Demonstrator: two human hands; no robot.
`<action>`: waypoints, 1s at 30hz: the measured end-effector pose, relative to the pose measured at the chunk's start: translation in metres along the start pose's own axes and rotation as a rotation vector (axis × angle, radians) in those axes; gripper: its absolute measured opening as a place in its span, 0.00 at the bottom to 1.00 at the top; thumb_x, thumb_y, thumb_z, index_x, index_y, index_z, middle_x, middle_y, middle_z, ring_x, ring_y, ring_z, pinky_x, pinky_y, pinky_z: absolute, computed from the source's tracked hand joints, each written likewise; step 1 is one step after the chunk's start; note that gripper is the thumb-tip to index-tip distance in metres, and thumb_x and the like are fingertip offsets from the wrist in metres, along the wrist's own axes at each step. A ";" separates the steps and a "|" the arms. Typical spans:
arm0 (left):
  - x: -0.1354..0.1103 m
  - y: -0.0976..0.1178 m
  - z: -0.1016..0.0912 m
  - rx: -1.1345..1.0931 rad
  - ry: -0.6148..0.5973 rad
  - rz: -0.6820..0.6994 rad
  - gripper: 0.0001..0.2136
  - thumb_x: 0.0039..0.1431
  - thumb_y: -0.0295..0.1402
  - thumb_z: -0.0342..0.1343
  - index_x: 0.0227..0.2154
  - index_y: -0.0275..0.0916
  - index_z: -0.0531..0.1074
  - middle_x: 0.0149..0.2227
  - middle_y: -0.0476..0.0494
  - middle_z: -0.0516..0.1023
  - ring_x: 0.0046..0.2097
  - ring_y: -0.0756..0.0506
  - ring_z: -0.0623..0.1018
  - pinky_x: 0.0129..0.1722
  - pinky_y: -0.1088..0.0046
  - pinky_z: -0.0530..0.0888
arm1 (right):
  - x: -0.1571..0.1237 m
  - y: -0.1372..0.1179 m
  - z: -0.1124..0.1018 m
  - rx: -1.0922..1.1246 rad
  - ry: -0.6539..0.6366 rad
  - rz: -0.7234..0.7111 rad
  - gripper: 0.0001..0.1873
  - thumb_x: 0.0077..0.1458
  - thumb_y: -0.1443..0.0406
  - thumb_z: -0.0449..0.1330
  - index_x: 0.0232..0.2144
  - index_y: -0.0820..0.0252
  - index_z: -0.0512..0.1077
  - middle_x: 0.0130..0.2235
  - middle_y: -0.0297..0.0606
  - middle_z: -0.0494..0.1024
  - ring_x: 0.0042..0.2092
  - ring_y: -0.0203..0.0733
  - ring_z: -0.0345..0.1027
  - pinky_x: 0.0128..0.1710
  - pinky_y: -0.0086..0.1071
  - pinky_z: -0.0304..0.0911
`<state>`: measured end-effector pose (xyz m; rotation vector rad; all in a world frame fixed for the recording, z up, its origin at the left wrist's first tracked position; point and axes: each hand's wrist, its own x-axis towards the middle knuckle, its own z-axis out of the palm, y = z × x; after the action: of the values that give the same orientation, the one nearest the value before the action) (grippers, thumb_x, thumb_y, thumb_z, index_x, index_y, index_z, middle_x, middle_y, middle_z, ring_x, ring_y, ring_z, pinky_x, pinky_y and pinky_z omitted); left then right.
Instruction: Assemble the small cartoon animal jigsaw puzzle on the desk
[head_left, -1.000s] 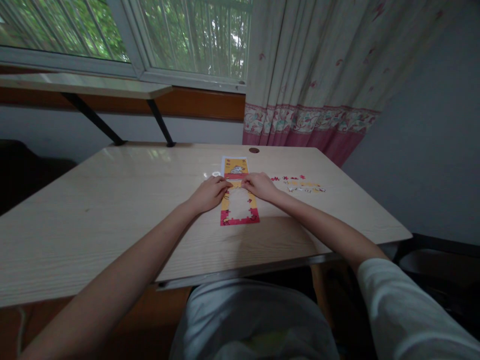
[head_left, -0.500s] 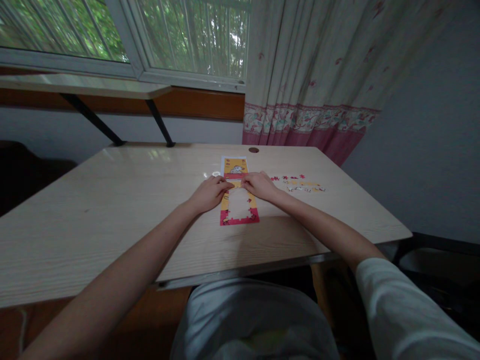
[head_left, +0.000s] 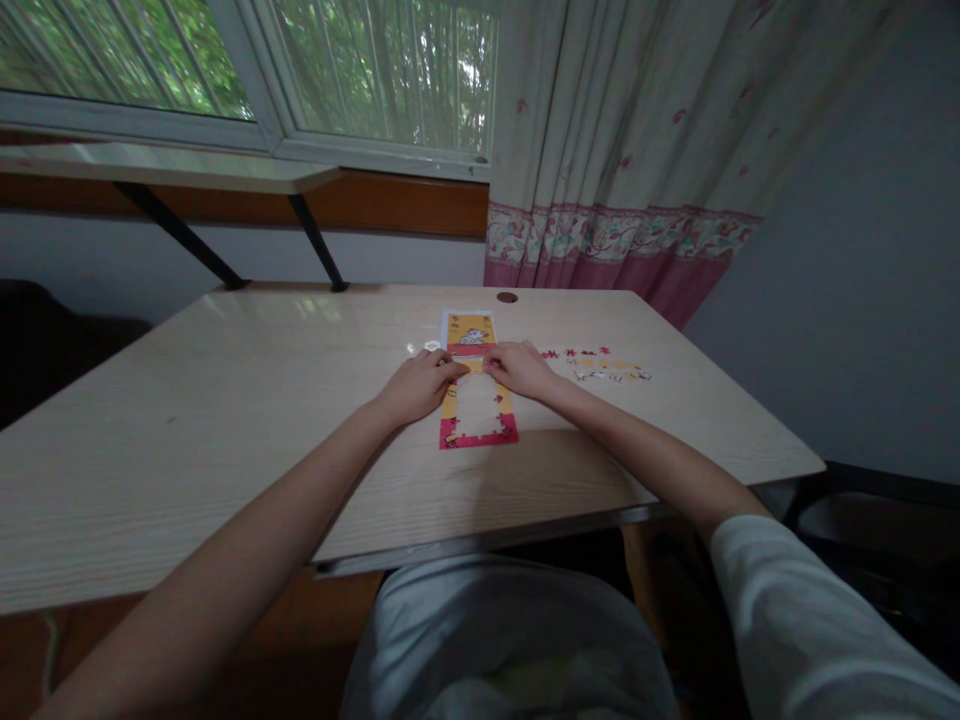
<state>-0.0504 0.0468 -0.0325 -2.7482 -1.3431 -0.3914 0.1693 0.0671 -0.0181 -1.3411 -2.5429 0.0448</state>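
Observation:
A partly assembled jigsaw puzzle [head_left: 480, 440] lies flat on the desk, a yellow and red border round a bare middle. At its upper left edge is my left hand [head_left: 421, 385], fingers bent and pressed together onto the puzzle. My right hand [head_left: 523, 368] meets the upper right part with thumb and fingertips pinched; whatever sits between them is hidden. A small gap separates the two hands' fingertips. Just beyond them lies a picture card [head_left: 471, 328], yellow and red with a white cartoon animal. The hands cover part of the puzzle's top.
Loose puzzle pieces [head_left: 604, 365], red, yellow and whitish, lie in rows right of my right hand. The pale wooden desk [head_left: 247, 430] has a round cable hole [head_left: 508, 297] near its back edge. A raised shelf [head_left: 187, 165] stands at the back left, with a curtain [head_left: 600, 150] behind.
Both hands keep nearly the same place, with only slight finger shifts. The whole view has tilted very slightly; puzzle, card and loose pieces lie as before.

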 end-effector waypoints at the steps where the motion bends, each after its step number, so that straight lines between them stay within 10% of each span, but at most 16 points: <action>1: 0.000 0.000 0.000 0.007 -0.006 -0.004 0.19 0.65 0.32 0.43 0.53 0.43 0.73 0.48 0.37 0.72 0.47 0.39 0.72 0.49 0.58 0.70 | 0.000 0.000 0.000 -0.003 -0.001 0.000 0.12 0.61 0.65 0.53 0.37 0.61 0.77 0.39 0.41 0.80 0.40 0.41 0.71 0.37 0.31 0.52; 30: 0.000 0.002 -0.002 0.050 -0.031 0.003 0.18 0.65 0.30 0.43 0.52 0.42 0.73 0.48 0.37 0.73 0.47 0.39 0.73 0.48 0.60 0.71 | 0.000 0.001 0.000 0.008 0.013 -0.101 0.13 0.62 0.67 0.53 0.41 0.59 0.78 0.44 0.41 0.80 0.46 0.41 0.71 0.44 0.32 0.56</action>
<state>-0.0491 0.0456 -0.0300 -2.7267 -1.3371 -0.3115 0.1701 0.0675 -0.0186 -1.2042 -2.5925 0.0273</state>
